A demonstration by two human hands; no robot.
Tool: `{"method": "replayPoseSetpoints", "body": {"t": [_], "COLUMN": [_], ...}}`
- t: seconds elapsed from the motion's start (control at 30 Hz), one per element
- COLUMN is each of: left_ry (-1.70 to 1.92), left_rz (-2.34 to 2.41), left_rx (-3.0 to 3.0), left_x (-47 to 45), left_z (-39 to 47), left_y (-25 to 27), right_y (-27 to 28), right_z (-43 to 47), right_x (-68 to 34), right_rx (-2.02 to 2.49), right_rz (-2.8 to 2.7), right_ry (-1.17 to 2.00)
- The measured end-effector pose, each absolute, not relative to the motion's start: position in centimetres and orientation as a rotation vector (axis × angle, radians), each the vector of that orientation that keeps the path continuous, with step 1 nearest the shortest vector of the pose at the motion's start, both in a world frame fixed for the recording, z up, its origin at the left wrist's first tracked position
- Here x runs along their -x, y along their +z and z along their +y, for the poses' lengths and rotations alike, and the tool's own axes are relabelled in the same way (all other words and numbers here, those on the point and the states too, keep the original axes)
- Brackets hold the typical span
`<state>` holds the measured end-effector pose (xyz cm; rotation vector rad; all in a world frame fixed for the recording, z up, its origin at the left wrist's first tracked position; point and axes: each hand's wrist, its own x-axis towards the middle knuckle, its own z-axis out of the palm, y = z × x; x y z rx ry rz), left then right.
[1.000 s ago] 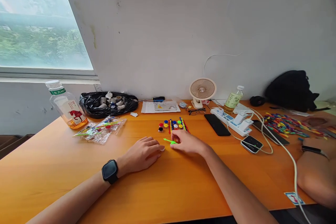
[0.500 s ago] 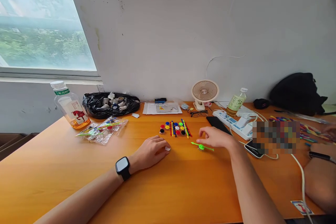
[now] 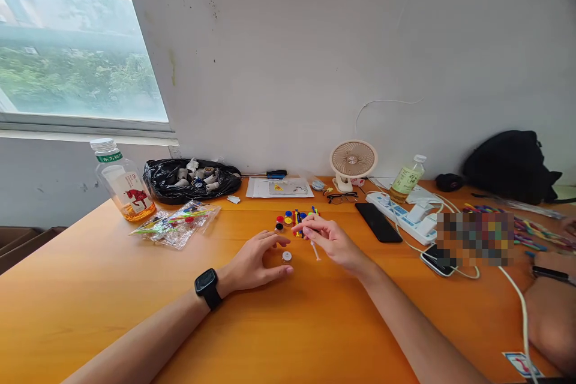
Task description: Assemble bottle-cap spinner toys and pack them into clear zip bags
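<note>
My left hand [image 3: 258,257] rests on the wooden table with thumb and fingers apart around a small white round piece [image 3: 287,257], not gripping it. My right hand [image 3: 335,243] is closed in a pinch, and a thin pale stick [image 3: 316,251] pokes out below its fingers. Just beyond that hand lie several coloured sticks [image 3: 297,223], partly covered by the fingers. Beside them stand small round pieces: a red one [image 3: 279,219], a black one [image 3: 279,227] and a blue one [image 3: 288,213]. The green arrow-shaped piece is out of sight.
Clear plastic bags [image 3: 177,225] and a large bottle [image 3: 123,183] are at left, before a black bag [image 3: 191,180]. A fan [image 3: 353,159], phone [image 3: 378,222] and power strip [image 3: 402,216] stand at right. Another person's arm [image 3: 551,306] lies at the far right.
My right hand has moved left from the green arrow-shaped piece to the coloured sticks and now pinches a pale stick. My left fingers have spread off the white round piece.
</note>
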<state>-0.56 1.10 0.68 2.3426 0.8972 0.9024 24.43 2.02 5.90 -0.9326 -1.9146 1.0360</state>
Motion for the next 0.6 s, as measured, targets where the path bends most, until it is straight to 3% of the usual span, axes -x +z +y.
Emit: {"method": "replayPoseSetpoints", "body": {"t": [0.3,0.6], "left_ry": [1.013,1.108], "left_rz": [0.867,0.954], "left_rx": [-2.287,-2.201], "left_x": [0.6,0.4], "left_z": [0.9,1.4], "left_y": [0.9,0.3], "right_y": [3.7,3.1], "right_z": [2.0,2.0], "right_x": [-23.3,-23.5], "right_rx": [0.861,1.01], "right_rz": [-1.521,-1.571], "right_ry": [1.379,1.399]}}
